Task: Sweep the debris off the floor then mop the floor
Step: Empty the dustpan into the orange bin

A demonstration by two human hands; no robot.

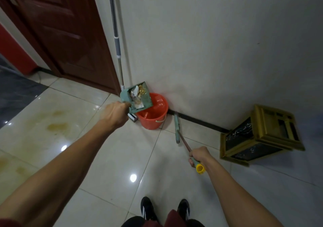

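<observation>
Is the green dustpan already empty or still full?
Still holding debris: the dustpan, held above the orange bucket, shows yellowish crumbs and paper inside.

The dustpan (136,95), with debris (139,91) in it, sits tilted over the bucket (153,115), which stands on the floor (87,148) against the wall (209,52). The mop (115,39) leans behind; the broom (177,128) lies right of the bucket, the crate (258,136) farther right.

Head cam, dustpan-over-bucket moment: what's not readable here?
- Left hand: blurred in the head view; its fingers on the dustpan handle are hidden behind the hand.
- Orange bucket: its near-left interior is covered by the dustpan.
- Mop: its handle top is cut by the upper edge; its head is mostly hidden behind dustpan and bucket.
- Debris: too small to identify pieces.
- Broom bristles: seen edge-on, unclear.
</observation>
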